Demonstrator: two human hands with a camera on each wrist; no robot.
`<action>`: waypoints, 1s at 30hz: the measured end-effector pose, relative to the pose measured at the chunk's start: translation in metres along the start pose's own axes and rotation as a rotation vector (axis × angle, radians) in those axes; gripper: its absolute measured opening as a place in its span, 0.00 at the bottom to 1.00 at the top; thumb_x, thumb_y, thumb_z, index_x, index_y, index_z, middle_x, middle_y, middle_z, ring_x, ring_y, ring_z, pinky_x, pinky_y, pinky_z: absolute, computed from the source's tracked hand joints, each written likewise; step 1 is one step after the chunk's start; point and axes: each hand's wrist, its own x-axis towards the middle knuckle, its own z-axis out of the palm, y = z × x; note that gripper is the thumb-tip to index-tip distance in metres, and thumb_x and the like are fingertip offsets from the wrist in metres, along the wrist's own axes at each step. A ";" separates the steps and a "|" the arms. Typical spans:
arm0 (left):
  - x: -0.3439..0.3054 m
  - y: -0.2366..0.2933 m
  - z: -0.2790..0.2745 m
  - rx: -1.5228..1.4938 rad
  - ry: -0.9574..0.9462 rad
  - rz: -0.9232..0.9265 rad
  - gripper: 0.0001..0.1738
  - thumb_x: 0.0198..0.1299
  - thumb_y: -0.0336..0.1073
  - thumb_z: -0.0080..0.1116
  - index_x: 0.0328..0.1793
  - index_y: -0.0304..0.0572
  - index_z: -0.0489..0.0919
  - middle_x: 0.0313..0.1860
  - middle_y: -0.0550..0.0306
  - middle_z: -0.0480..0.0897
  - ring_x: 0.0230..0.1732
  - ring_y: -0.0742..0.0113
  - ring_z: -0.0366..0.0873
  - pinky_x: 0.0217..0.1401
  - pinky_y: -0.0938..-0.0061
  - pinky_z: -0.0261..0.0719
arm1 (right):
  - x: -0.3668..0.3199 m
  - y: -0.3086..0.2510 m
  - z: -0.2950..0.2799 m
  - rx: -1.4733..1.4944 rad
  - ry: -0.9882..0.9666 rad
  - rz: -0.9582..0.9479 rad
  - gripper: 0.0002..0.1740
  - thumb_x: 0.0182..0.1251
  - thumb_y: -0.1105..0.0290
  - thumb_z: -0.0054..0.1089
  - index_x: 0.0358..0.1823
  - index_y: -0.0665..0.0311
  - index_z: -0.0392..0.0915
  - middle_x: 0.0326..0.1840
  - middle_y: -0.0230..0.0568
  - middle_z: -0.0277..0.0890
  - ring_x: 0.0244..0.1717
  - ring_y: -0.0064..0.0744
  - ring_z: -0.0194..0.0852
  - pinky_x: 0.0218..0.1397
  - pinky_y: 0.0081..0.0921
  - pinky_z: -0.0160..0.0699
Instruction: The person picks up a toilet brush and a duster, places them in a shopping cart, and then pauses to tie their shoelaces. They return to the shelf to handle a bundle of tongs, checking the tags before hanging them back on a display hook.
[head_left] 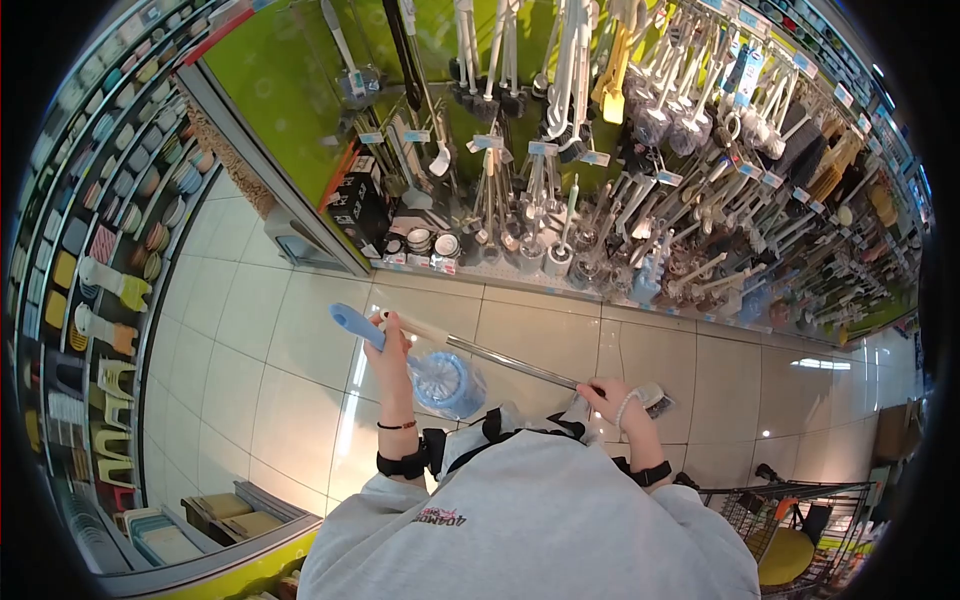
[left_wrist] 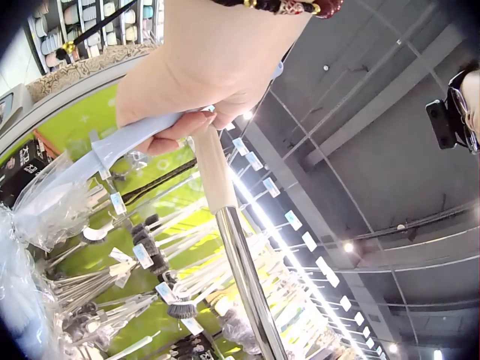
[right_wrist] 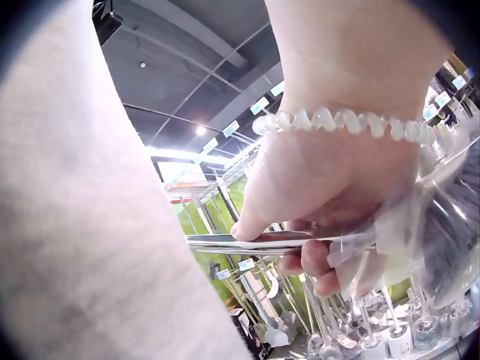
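My left hand (head_left: 388,352) grips a blue-handled brush (head_left: 350,322), and its fingers also hold the beige grip (left_wrist: 215,169) of a second, metal-rod brush. The blue brush's round lower end (head_left: 447,385), wrapped in clear plastic, hangs below that hand. From the beige grip a shiny metal rod (head_left: 510,364) slants across to my right hand (head_left: 608,400). There the thumb and fingers pinch the rod close to its far end. A dark end piece in clear plastic (right_wrist: 450,232) sits just past the right hand, its shape blurred by the wrapping.
Ahead stands a green-backed display rack (head_left: 290,100) with many hanging brushes. Shelves of bowls (head_left: 150,180) line the left side. A black wire cart (head_left: 810,530) is at the lower right, and a low bin (head_left: 215,525) at the lower left. The floor is tiled.
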 end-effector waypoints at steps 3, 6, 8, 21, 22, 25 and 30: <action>-0.002 0.003 0.003 0.012 -0.014 0.002 0.15 0.60 0.41 0.52 0.46 0.41 0.66 0.14 0.73 0.57 0.15 0.85 0.51 0.24 0.85 0.56 | 0.001 0.008 0.002 0.000 0.044 -0.028 0.23 0.60 0.53 0.49 0.27 0.71 0.75 0.19 0.50 0.71 0.21 0.40 0.67 0.27 0.32 0.66; -0.005 0.003 0.007 -0.026 -0.015 -0.011 0.18 0.58 0.37 0.53 0.52 0.38 0.65 0.17 0.71 0.61 0.18 0.84 0.56 0.24 0.86 0.59 | 0.002 0.005 0.004 0.032 0.066 -0.025 0.22 0.60 0.54 0.49 0.28 0.71 0.75 0.19 0.50 0.70 0.21 0.40 0.68 0.28 0.32 0.66; -0.010 0.008 0.013 0.030 -0.071 0.068 0.23 0.58 0.36 0.52 0.57 0.36 0.62 0.16 0.71 0.61 0.18 0.84 0.55 0.24 0.86 0.58 | 0.006 0.011 0.009 0.020 0.085 -0.045 0.20 0.62 0.57 0.47 0.28 0.71 0.74 0.18 0.46 0.70 0.20 0.33 0.68 0.27 0.29 0.66; -0.001 0.010 0.002 0.001 -0.041 0.055 0.21 0.58 0.33 0.50 0.57 0.37 0.63 0.13 0.72 0.59 0.15 0.85 0.51 0.24 0.86 0.57 | 0.030 0.022 0.002 0.858 0.357 -0.253 0.14 0.67 0.70 0.40 0.51 0.67 0.64 0.30 0.35 0.69 0.35 0.21 0.66 0.39 0.16 0.64; 0.002 0.008 -0.001 0.022 -0.040 0.061 0.20 0.58 0.33 0.50 0.56 0.36 0.63 0.13 0.72 0.58 0.15 0.85 0.51 0.25 0.85 0.57 | 0.034 0.018 -0.002 0.856 0.357 -0.249 0.14 0.67 0.70 0.40 0.51 0.67 0.64 0.30 0.35 0.69 0.35 0.21 0.66 0.39 0.16 0.64; 0.005 0.008 -0.005 0.054 -0.039 0.067 0.19 0.58 0.33 0.50 0.55 0.36 0.64 0.12 0.72 0.58 0.15 0.84 0.51 0.25 0.85 0.58 | 0.053 0.006 -0.019 0.853 0.448 -0.372 0.18 0.66 0.73 0.42 0.57 0.66 0.60 0.39 0.37 0.70 0.42 0.20 0.65 0.43 0.16 0.63; 0.009 0.008 -0.011 0.066 -0.028 0.063 0.17 0.58 0.33 0.50 0.53 0.36 0.66 0.12 0.71 0.58 0.15 0.84 0.51 0.25 0.84 0.59 | 0.092 0.006 -0.056 0.802 0.764 -0.218 0.14 0.68 0.71 0.39 0.52 0.67 0.61 0.35 0.38 0.74 0.42 0.22 0.68 0.47 0.20 0.64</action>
